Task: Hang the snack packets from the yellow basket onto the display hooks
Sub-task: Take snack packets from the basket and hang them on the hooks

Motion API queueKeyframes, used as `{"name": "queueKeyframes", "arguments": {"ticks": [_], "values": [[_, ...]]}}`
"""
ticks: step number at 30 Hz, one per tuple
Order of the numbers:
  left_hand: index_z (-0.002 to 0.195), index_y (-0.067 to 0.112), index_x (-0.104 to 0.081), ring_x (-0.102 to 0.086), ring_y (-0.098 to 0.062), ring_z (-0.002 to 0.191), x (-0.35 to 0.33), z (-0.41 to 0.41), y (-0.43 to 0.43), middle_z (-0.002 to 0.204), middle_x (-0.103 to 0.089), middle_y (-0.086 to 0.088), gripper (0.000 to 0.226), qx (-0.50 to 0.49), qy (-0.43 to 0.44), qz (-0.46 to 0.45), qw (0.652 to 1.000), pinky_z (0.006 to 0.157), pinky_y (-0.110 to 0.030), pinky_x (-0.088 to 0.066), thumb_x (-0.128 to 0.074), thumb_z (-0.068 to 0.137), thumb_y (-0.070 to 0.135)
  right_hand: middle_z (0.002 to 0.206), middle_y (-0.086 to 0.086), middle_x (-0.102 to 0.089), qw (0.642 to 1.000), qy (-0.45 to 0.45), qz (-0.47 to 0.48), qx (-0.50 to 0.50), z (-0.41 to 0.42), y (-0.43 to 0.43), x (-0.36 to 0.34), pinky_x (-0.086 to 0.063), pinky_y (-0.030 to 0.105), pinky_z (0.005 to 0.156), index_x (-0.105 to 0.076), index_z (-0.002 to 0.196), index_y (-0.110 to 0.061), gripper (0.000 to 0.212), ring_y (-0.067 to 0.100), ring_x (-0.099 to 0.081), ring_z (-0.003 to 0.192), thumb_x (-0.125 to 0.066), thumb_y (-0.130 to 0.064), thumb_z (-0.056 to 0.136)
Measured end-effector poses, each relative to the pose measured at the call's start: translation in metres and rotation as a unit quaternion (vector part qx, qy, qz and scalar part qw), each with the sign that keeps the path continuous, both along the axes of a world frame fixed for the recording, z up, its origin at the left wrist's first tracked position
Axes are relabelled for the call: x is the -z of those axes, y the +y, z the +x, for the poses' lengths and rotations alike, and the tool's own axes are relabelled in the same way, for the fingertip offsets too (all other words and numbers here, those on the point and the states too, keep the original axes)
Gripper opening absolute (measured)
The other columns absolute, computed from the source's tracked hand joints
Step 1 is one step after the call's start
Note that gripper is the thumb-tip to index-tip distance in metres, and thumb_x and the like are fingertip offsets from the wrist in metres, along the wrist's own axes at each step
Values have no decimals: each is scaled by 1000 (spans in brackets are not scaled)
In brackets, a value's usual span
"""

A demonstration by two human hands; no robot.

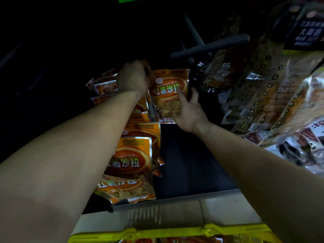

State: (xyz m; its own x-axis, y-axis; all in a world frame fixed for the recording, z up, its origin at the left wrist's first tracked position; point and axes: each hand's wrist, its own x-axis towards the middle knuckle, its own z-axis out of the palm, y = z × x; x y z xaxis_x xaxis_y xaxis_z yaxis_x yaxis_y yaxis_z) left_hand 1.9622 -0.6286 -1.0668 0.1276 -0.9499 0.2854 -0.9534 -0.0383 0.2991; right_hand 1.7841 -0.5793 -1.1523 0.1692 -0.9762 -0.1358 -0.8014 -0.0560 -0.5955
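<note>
1. The person is holding one orange snack packet (167, 95) upright with both hands in front of the dark display, with its printed face turning towards the camera and a small punched hole sitting near its top edge
2. The left hand (133, 78) is showing its back to the camera. Its fingers are curling tightly at the packet's top left corner and gripping it there, though the fingertips themselves are hiding behind the hand
3. The right hand (190, 111) is gripping the packet's lower right part and is about half closed. The thumb (181, 96) is pressing flat on the printed front while the other fingers are wrapping round the right edge to the back
4. More hanging packets (135, 155) with the same orange print are dangling in a column just left of and below the held one, overlapping each other and partly hiding behind the left forearm
5. The yellow basket (157, 232) is sitting at the bottom edge of the view, well below both hands. Only its near rim is showing, with a sliver of orange-red packaging inside
6. A dark bar (210, 45) is crossing above and to the right of the held packet, and brown packets (254, 85) are hanging crowded together on the right side
7. Pale floor tiles (228, 207) are lying between the basket and the metal strip (175, 199) running along the display's base
</note>
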Motion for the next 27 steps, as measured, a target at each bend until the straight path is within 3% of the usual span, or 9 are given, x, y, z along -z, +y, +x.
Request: {"name": "queueKeyframes", "arguments": {"ticks": [4,8,11,15,19,21,27], "values": [[109,26,-69,-64,-30,109,-2,-1,-2,112,-71,-7,21,-11,14,-27,999,85,-38,-51,-66,90,36,159,5,-8,999,18,10,-31,7,3,2,-33,48,114,-4,157,-33,91,37,-29,140,-63,-38,88],[114,25,-67,-64,-27,109,2,1,3,114,-71,-4,25,18,68,-48,996,86,-33,-49,-67,91,33,165,-5,11,997,16,48,-54,20,-14,-5,-20,45,121,4,156,-39,94,31,-9,151,-62,-36,89],[116,22,-68,-64,-25,110,-1,8,8,115,-71,-5,25,34,72,-66,995,82,-24,-42,-63,93,26,165,-7,14,996,23,62,-56,23,-20,-8,-19,44,121,4,156,-40,93,31,-5,152,-60,-30,89],[121,22,-67,-61,-23,115,-16,13,25,121,-69,-3,28,53,74,-34,995,89,-27,-44,-58,95,27,166,-3,1,997,24,40,-61,17,-5,-18,-21,40,120,-4,158,-32,87,32,-14,150,-60,-38,91],[118,18,-68,-63,-29,109,-36,10,64,117,-70,-9,28,49,51,1,997,78,-25,-41,-61,94,30,162,4,-20,997,26,28,-62,5,34,-44,-31,38,115,-13,157,-28,81,33,-31,141,-59,-36,91],[120,21,-68,-64,-29,107,-49,7,92,117,-70,-9,29,47,45,11,998,81,-29,-48,-63,92,31,157,6,-27,998,30,28,-54,-3,59,-62,-37,42,110,-18,155,-31,77,36,-38,135,-58,-32,89],[123,30,-64,-63,-25,109,-88,11,205,122,-67,-1,34,46,79,85,992,91,-40,-54,-61,90,37,152,13,-32,994,85,53,-52,-31,155,-116,-39,45,108,-22,156,-22,73,40,-39,133,-57,-33,92]]}}
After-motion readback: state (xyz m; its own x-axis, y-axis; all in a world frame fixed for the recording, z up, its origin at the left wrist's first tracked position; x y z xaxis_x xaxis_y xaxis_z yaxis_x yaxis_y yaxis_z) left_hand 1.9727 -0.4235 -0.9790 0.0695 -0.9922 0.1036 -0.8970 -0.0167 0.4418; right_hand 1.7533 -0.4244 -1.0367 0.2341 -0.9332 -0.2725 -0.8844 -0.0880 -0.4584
